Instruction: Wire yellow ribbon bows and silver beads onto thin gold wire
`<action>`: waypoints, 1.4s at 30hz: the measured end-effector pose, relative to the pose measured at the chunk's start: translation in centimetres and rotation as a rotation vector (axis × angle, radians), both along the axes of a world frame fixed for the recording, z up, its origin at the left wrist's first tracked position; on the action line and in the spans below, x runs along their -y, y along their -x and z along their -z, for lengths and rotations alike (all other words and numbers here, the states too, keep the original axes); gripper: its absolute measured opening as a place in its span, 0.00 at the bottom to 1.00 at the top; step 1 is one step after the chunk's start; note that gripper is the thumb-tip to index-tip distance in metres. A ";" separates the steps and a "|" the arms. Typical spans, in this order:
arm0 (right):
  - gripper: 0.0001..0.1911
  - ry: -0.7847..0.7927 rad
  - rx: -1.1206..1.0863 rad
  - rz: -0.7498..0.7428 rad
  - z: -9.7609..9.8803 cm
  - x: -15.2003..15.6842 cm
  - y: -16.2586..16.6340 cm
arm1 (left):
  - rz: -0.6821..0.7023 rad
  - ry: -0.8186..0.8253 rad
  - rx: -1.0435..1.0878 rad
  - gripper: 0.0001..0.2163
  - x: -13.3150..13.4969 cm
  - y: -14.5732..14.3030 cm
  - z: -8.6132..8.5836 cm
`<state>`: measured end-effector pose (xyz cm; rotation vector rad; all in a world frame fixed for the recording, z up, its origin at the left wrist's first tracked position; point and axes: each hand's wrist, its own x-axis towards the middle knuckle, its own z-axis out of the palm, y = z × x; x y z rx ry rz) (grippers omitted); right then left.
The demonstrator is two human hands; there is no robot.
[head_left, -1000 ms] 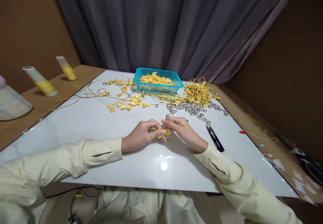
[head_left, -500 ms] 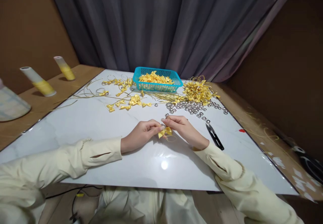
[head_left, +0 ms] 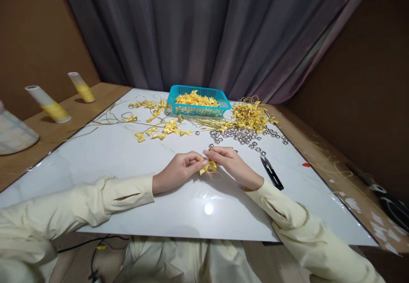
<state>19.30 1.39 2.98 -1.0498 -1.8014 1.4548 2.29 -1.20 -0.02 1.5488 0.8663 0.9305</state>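
A small yellow ribbon bow (head_left: 209,167) with thin gold cord hangs between my two hands, just above the white tabletop. My left hand (head_left: 182,168) pinches its left side between thumb and fingers. My right hand (head_left: 230,162) is closed in a pinch at the bow's upper right, apparently on the cord, though the fingertips hide most of it. A loop of the cord (head_left: 219,177) dangles below the bow. Just beyond my right hand lie many silver teardrop-shaped pieces (head_left: 244,135). Black thread snips (head_left: 272,173) rest to the right of my right wrist.
A blue plastic basket (head_left: 200,110) of yellow bows stands at the back. Right of it is a heap of corded bows (head_left: 252,115); loose bows (head_left: 171,127) and gold cords (head_left: 204,122) lie in front and left. Thread cones (head_left: 53,109) stand on the left ledge. A curtain (head_left: 191,32) hangs behind.
Both hands stay nearly in place, still pinching the bow and cord. My right fingertips have shifted very slightly to the left.
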 end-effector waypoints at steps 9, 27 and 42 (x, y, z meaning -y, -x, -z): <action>0.20 -0.103 -0.011 0.046 -0.1 -0.4 -0.5 | 0.052 0.058 0.045 0.09 0.1 0.0 -0.1; 0.20 -0.097 -0.002 0.034 -0.2 -0.3 -0.3 | 0.088 0.117 0.094 0.09 0.3 0.1 -0.5; 0.21 -0.147 0.025 0.066 0.0 0.1 -0.2 | 0.012 0.102 0.044 0.12 0.2 0.1 -0.9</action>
